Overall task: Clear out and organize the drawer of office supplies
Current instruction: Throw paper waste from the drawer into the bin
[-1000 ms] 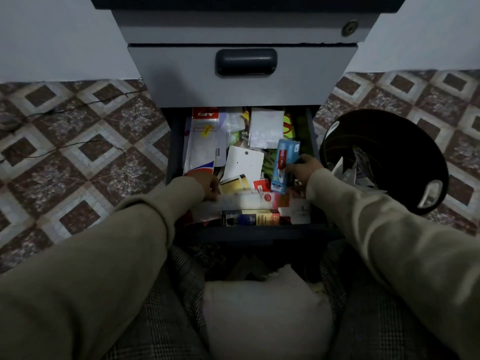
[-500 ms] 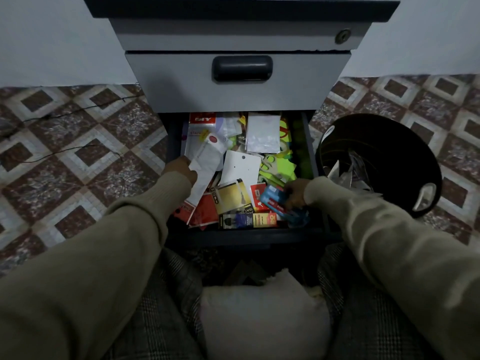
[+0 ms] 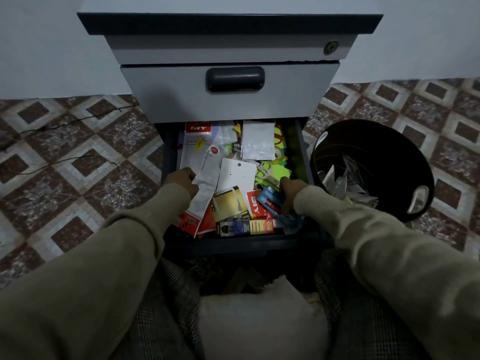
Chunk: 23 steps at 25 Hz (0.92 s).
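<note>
Left hand (image 3: 183, 181) at the left side of the open drawer (image 3: 170, 162), fingers pinched on the near left edge of a long white packet (image 3: 206, 178) with a red round sticker near its far end; packet lying diagonally across the clutter, far end pointing toward the back of the drawer. Right hand (image 3: 290, 191) at the right side, fingers curled round a blue packet (image 3: 270, 200) with a red label, held tilted just above the front right corner. Between the two hands: a white hang-tag card (image 3: 237, 174) with a small hole, a yellow-faced packet (image 3: 228, 203) partly under it, a red packet marked DIY (image 3: 255, 207) just beside the blue one, and a dark box with a yellow and orange panel (image 3: 245, 228) lying along the front wall. Under the white packet's near end, red packets (image 3: 191, 223) against the front left corner. Farther back: a clear stationery bag with a red DIY header (image 3: 198, 133), a clear plastic pouch (image 3: 258, 141), pale scissors (image 3: 267, 170) on neon green sheets (image 3: 281, 172). Drawer itself dark-walled, pulled out from the bottom of a grey cabinet (image 3: 228, 100), crammed and unsorted. Just to the right on the tiled floor (image 3: 78, 157), a black bin (image 3: 384, 157) holding crumpled wrappers. Dim light; small print unreadable.
</note>
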Available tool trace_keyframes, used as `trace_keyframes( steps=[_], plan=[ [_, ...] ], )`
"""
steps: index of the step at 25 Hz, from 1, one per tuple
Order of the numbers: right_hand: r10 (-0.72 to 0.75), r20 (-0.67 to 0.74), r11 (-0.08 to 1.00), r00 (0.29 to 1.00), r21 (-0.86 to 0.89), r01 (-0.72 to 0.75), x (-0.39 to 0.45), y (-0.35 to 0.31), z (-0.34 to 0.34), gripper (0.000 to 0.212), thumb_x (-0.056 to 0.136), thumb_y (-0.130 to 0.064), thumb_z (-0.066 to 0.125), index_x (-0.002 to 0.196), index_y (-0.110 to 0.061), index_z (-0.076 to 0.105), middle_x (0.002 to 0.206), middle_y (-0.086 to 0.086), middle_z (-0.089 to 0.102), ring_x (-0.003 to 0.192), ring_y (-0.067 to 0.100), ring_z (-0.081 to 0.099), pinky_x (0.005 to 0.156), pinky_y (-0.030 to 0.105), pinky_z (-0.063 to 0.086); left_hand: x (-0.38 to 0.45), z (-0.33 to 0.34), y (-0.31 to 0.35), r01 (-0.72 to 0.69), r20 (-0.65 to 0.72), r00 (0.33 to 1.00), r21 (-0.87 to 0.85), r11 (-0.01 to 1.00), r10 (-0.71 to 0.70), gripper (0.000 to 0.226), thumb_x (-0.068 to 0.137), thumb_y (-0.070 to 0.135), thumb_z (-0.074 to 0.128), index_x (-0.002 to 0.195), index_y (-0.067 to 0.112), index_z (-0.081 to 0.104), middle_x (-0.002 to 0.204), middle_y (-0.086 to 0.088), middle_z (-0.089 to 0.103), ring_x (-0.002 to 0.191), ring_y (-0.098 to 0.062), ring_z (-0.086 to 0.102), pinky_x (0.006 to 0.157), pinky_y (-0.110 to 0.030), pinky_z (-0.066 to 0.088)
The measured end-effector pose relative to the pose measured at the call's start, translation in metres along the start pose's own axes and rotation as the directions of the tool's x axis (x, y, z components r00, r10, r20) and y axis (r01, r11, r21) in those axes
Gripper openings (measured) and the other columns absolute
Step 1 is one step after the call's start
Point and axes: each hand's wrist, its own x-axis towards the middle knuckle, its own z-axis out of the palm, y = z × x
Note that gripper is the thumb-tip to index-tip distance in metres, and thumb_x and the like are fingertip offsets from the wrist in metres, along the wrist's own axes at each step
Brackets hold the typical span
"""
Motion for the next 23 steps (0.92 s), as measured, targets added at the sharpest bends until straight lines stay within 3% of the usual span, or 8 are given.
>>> trace_keyframes(
  steps=[6,9,12,16,19,21,23],
  plan=[
    [0.069,-0.106,0.882,0.992,0.471,-0.011,-0.008,0.004,-0.027,0.05,0.078,-0.013,0.073,0.122,-0.006,0.051,0.125,0.012,0.056,0.114,0.027,0.054,0.086,0.028,0.045,-0.013,0.001,0.01,-0.068,-0.012,0.998,-0.021,0.997,0.067,0.029,0.091,0.014,0.052,0.119,0.004,0.052,0.119,-0.019,0.056,0.108,-0.033,0.054,0.083,-0.032,0.044],
    [0.111,-0.088,0.759,0.99,0.65,-0.027,-0.013,0.011,-0.035,0.048,0.075,-0.008,0.075,0.117,-0.003,0.053,0.123,0.014,0.058,0.112,0.029,0.056,0.094,0.036,0.048,-0.024,-0.004,0.021,-0.112,-0.04,0.993,-0.023,0.993,0.111,0.029,0.091,0.014,0.052,0.118,0.005,0.052,0.115,-0.019,0.058,0.103,-0.034,0.056,0.083,-0.033,0.046],
    [0.145,-0.101,0.595,0.984,0.803,-0.006,-0.017,0.026,-0.042,0.028,0.07,-0.001,0.076,0.085,-0.007,0.054,0.111,0.017,0.062,0.105,0.034,0.06,0.092,0.046,0.05,-0.034,-0.011,0.04,-0.147,-0.069,0.987,-0.023,0.989,0.145,0.031,0.091,0.015,0.051,0.121,0.007,0.051,0.115,-0.018,0.059,0.104,-0.032,0.056,0.082,-0.032,0.045],
    [0.204,-0.153,0.46,0.967,0.887,0.044,-0.034,0.062,-0.059,0.035,0.071,0.005,0.074,0.071,-0.012,0.043,0.075,0.005,0.055,0.087,0.027,0.059,0.076,0.041,0.053,-0.05,-0.013,0.091,-0.242,-0.1,0.966,-0.042,0.969,0.237,0.036,0.092,0.014,0.05,0.127,0.011,0.049,0.118,-0.016,0.058,0.106,-0.029,0.056,0.082,-0.029,0.043],
    [0.276,-0.179,0.426,0.944,0.903,0.047,-0.048,0.095,-0.071,0.034,0.073,0.003,0.073,0.07,-0.013,0.043,0.072,0.003,0.054,0.073,0.021,0.057,0.063,0.03,0.051,-0.054,-0.008,0.133,-0.329,-0.094,0.941,-0.033,0.944,0.325,0.034,0.09,0.014,0.051,0.124,0.01,0.05,0.117,-0.016,0.06,0.106,-0.031,0.056,0.084,-0.031,0.044],
    [0.333,-0.178,0.406,0.926,0.913,0.03,-0.057,0.123,-0.077,0.034,0.073,0.003,0.073,0.07,-0.013,0.043,0.072,0.004,0.054,0.063,0.017,0.053,0.058,0.029,0.048,-0.056,-0.001,0.164,-0.385,-0.072,0.921,-0.027,0.923,0.382,0.031,0.089,0.016,0.051,0.119,0.01,0.053,0.114,-0.017,0.061,0.105,-0.032,0.056,0.082,-0.03,0.043],
    [0.374,-0.157,0.363,0.914,0.932,0.011,-0.063,0.152,-0.081,0.033,0.073,0.003,0.073,0.071,-0.013,0.044,0.078,0.008,0.056,0.068,0.021,0.055,0.061,0.032,0.05,-0.06,0.008,0.198,-0.437,-0.064,0.898,-0.044,0.898,0.434,0.03,0.089,0.016,0.052,0.118,0.01,0.054,0.112,-0.017,0.061,0.105,-0.032,0.055,0.078,-0.027,0.04]
  ],
)
